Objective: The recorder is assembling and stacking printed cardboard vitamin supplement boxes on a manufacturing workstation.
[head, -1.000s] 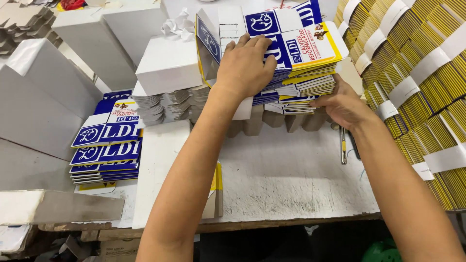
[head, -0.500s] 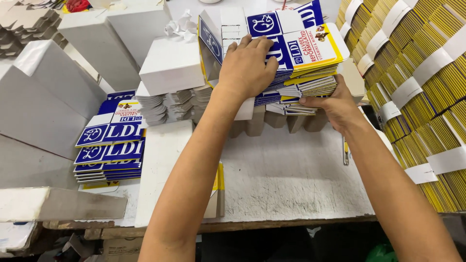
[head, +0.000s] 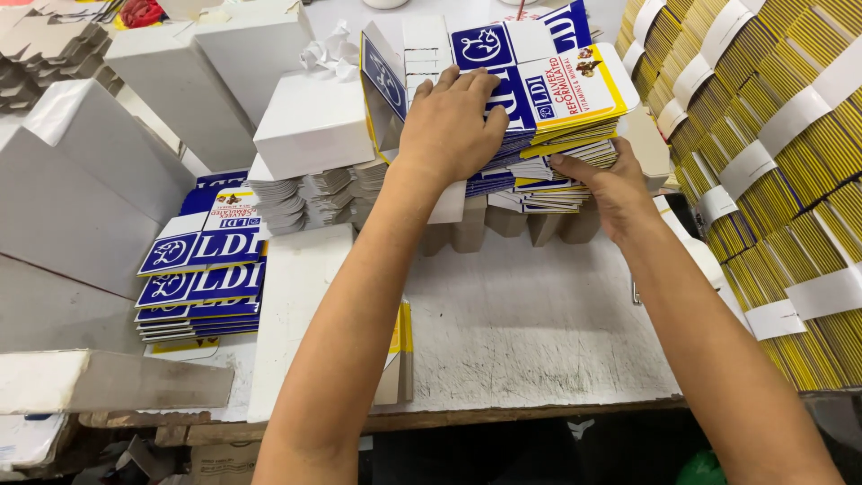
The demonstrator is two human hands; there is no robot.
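A tall stack of flat printed carton blanks (head: 561, 99), blue, white and yellow, stands at the back of the white worktable (head: 530, 332). My left hand (head: 452, 126) lies palm down on top of the stack with its fingers spread over the uppermost blank. My right hand (head: 611, 184) grips the stack's right side near the bottom, fingertips tucked between the sheets. Both forearms reach up from the bottom of the view.
A second, lower stack of the same blanks (head: 202, 269) lies at the left. White cartons (head: 314, 121) and grey-white sheets (head: 76, 175) stand behind and left. Bundles of yellow-striped blanks with white bands (head: 772, 153) fill the right side. A long white board (head: 296, 323) lies flat.
My right hand has slid up and in along the stack's right side. The left hand stays pressed on top; the view has shifted slightly.
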